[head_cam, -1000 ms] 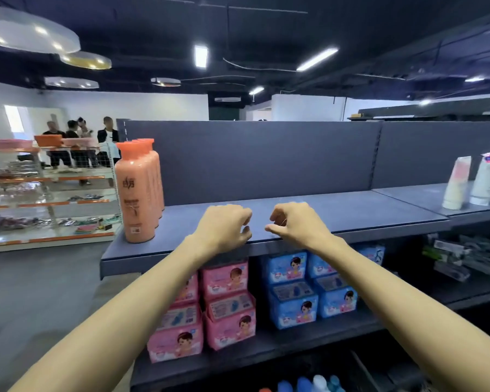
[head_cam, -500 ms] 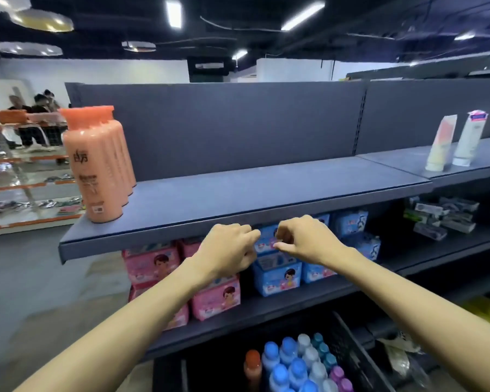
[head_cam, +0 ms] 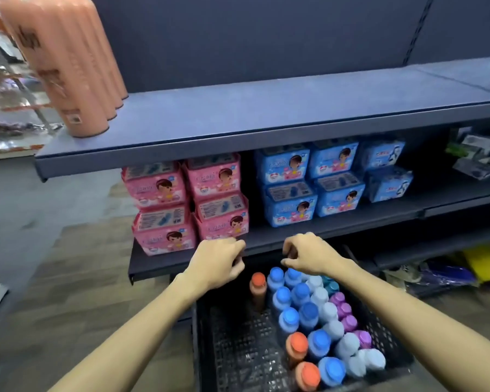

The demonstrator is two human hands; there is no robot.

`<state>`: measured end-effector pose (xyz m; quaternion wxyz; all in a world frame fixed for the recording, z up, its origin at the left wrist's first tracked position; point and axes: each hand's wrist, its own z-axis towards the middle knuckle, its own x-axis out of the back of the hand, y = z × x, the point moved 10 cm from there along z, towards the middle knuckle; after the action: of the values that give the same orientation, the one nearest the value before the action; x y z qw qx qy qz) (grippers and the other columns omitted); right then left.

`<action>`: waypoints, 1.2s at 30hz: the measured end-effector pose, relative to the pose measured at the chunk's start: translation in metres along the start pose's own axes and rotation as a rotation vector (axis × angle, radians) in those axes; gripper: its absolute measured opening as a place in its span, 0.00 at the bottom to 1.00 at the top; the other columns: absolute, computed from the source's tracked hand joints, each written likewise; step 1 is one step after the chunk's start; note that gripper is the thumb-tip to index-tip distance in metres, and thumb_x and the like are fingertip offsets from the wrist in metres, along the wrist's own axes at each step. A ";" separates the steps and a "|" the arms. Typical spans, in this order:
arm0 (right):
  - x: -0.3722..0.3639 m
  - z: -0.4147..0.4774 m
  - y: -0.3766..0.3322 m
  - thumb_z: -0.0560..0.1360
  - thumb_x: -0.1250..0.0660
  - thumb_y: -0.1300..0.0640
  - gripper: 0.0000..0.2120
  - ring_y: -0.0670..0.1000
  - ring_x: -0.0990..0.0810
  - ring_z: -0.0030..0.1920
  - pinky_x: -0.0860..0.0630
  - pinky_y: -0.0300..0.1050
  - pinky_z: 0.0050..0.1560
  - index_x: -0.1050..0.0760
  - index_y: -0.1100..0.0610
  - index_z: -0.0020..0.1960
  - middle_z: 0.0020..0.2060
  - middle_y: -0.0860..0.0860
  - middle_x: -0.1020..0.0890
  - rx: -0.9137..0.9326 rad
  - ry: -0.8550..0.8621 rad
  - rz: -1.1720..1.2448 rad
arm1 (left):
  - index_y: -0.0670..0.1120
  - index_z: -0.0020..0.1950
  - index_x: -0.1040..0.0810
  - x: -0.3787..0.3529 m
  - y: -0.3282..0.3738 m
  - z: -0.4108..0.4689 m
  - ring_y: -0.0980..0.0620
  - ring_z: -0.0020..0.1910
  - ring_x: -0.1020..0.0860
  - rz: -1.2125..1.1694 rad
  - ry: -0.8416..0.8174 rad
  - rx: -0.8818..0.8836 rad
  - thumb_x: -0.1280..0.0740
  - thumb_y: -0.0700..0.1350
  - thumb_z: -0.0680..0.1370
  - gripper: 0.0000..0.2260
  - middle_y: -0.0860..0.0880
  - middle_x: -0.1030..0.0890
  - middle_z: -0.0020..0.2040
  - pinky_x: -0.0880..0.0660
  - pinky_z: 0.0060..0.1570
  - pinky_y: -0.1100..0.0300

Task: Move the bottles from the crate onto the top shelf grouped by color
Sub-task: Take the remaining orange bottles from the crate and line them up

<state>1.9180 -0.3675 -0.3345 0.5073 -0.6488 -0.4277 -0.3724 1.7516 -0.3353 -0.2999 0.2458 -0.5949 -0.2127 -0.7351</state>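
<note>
A black crate (head_cam: 238, 343) on the floor holds several upright bottles: orange-capped ones (head_cam: 297, 344) at its left and front, blue-capped ones (head_cam: 289, 318) in the middle, pale blue ones (head_cam: 333, 329) and purple ones (head_cam: 344, 311) to the right. Orange bottles (head_cam: 65, 66) stand in a row at the left end of the grey top shelf (head_cam: 266, 114). My left hand (head_cam: 218, 261) and my right hand (head_cam: 309, 254) hover over the crate's far end, fingers loosely curled, holding nothing.
Pink packs (head_cam: 190, 202) and blue packs (head_cam: 311, 182) fill the shelf below the top one. Boxes (head_cam: 475, 154) lie on the right shelf section. Bags (head_cam: 464, 270) lie on the floor at right. Wood-look floor lies to the left.
My view has tilted down from the top shelf to the crate. Both hands have dropped from the shelf's front edge to just above the bottles.
</note>
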 end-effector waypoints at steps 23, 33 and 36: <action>-0.247 0.089 0.021 0.73 0.33 0.64 0.35 0.62 0.28 0.66 0.24 0.54 0.59 0.42 0.54 0.76 0.71 0.57 0.38 -0.112 -0.202 0.026 | 0.49 0.48 0.29 -0.160 -0.016 -0.095 0.49 0.42 0.22 -0.235 -0.286 0.369 0.41 0.51 0.77 0.07 0.52 0.24 0.42 0.32 0.34 0.56; -0.281 0.077 0.011 0.74 0.30 0.58 0.28 0.62 0.19 0.51 0.22 0.52 0.47 0.38 0.49 0.69 0.58 0.56 0.27 -0.158 -0.222 -0.013 | 0.51 0.47 0.29 -0.183 -0.012 -0.108 0.52 0.39 0.23 -0.320 -0.233 0.456 0.42 0.52 0.76 0.06 0.54 0.24 0.40 0.28 0.34 0.56; -0.289 0.075 0.002 0.74 0.31 0.59 0.25 0.63 0.19 0.52 0.22 0.53 0.48 0.36 0.51 0.68 0.59 0.55 0.26 -0.121 -0.188 -0.017 | 0.51 0.47 0.30 -0.189 -0.010 -0.110 0.52 0.38 0.24 -0.333 -0.231 0.461 0.42 0.51 0.76 0.05 0.54 0.25 0.39 0.26 0.34 0.54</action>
<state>1.8207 -0.3454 -0.6157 0.4219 -0.7066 -0.4556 -0.3393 1.6930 -0.3732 -0.5078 0.2247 -0.5600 -0.4950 -0.6252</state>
